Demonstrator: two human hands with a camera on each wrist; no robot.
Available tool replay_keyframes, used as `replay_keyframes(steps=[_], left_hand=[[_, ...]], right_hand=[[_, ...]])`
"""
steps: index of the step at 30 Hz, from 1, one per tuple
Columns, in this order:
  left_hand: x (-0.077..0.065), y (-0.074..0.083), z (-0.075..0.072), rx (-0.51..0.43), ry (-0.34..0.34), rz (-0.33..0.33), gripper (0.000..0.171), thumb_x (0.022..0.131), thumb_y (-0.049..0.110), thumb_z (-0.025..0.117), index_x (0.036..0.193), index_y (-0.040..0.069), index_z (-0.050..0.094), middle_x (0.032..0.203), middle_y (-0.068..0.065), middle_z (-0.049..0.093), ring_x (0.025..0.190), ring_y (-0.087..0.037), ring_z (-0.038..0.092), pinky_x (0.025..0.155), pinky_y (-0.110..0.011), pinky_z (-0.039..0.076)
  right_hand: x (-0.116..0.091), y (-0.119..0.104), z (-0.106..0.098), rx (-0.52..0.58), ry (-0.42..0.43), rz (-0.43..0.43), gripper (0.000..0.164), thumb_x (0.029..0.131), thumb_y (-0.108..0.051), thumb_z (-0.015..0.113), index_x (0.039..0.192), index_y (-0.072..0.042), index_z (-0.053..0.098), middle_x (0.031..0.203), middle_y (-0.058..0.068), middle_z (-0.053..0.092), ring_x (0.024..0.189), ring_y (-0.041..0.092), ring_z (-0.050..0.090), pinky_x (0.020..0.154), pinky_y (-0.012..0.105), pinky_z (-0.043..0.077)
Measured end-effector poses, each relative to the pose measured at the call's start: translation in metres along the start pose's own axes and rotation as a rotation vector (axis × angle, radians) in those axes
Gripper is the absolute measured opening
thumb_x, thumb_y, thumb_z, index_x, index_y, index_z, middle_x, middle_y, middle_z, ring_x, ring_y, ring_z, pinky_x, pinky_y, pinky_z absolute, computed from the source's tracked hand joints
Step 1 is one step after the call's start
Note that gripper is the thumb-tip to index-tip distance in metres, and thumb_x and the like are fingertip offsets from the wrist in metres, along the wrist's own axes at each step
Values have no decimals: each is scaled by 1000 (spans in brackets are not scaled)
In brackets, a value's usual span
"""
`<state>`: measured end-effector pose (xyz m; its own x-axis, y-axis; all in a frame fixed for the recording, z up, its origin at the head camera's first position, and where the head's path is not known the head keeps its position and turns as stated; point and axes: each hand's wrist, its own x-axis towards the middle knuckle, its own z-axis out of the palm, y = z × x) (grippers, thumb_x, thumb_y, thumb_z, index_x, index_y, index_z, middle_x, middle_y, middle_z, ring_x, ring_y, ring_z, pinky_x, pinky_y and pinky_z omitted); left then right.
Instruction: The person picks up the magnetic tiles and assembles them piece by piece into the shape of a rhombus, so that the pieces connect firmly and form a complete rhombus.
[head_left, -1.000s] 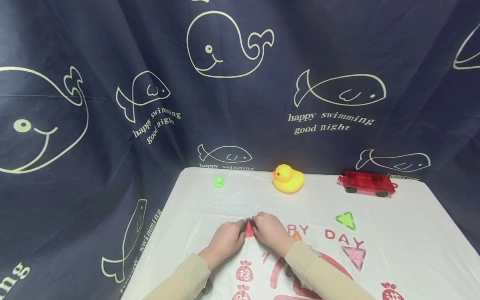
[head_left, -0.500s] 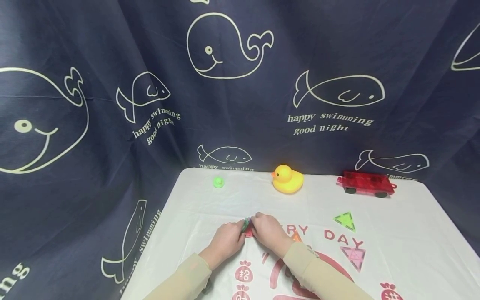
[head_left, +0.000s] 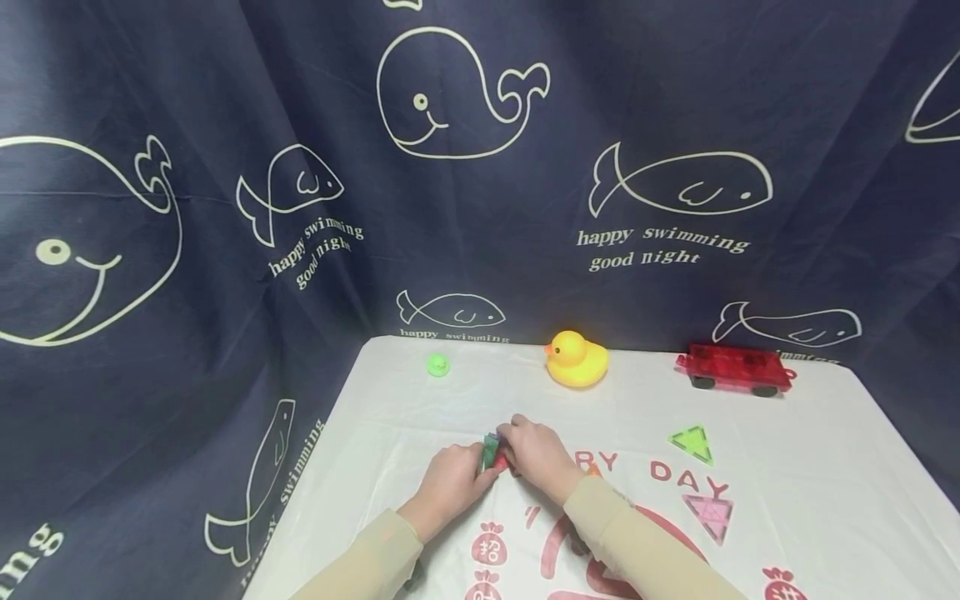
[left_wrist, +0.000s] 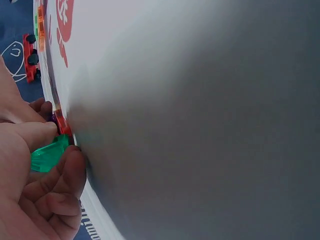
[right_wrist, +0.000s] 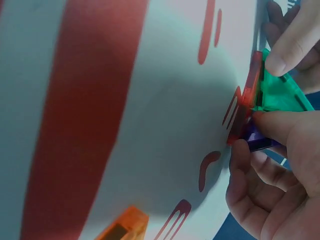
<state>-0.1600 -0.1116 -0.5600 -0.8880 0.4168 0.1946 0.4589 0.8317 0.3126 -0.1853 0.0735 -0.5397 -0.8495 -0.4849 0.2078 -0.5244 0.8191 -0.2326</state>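
Left hand (head_left: pixel 452 483): curled, pinching the green tile (right_wrist: pixel 280 92) between thumb and fingers.
Right hand (head_left: pixel 540 454): just beside the left one, pinching the purple tile (right_wrist: pixel 257 143), largely covered by fingers.
Red tile (right_wrist: pixel 246 97): low against the white cloth (head_left: pixel 405 400), between the hands, close under the green and purple pieces; cannot tell whether quite flat.
Green slant: tilted up from the red tile, apparently touching along the lower edge.
Edges: match corner to corner along the red border before easing either pinch.
Pressure: best kept light and even from both sides; too hard a push could skew the red tile or fold the green one over.
Fingertips: better on the faces, clear of the meeting edges.
Loose pieces: orange piece (head_left: pixel 595 469) beside the right wrist; light-green triangle (head_left: pixel 692 442) and pink triangle (head_left: pixel 710 515) farther right.
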Motion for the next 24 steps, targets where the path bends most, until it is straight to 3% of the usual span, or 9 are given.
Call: replay_keyframes(steps=[3,7,14,17,24], left_hand=[[-2,0,0,23,23,-8,36,92,41,80,77,14,62,54,10,42,46,-6,40,44,-25,35],[-5,0,-1,50,59,-4,38,91,41,81,75,14,59,54,9,41,46,-7,38,43,-25,34],[-7,5,-8,36,23,9,25,93,33,79,82,14,67,52,16,41,43,0,35,42,-20,31],[-6,13,-11,10,8,62,21,96,30,75,82,16,68,53,18,41,44,2,35,43,-17,31],[-2,32,-7,8,4,213,12,97,20,70,85,19,68,57,20,40,47,4,34,48,-17,34]], right_hand=[[0,3,-1,36,-14,14,16,90,-17,83,103,-12,73,82,-2,57,66,13,59,63,32,56],[-3,8,-1,42,-15,20,17,90,-18,83,101,-12,72,82,-3,55,66,13,58,61,33,54],[-17,19,-11,69,5,21,31,86,-11,81,116,-6,72,91,2,63,76,21,66,69,39,58],[-24,27,-21,81,11,58,35,87,-10,78,120,-4,72,96,6,67,83,25,69,75,42,59],[-44,61,-35,78,45,165,27,91,-13,77,116,-4,74,96,6,69,89,27,71,82,46,59]])
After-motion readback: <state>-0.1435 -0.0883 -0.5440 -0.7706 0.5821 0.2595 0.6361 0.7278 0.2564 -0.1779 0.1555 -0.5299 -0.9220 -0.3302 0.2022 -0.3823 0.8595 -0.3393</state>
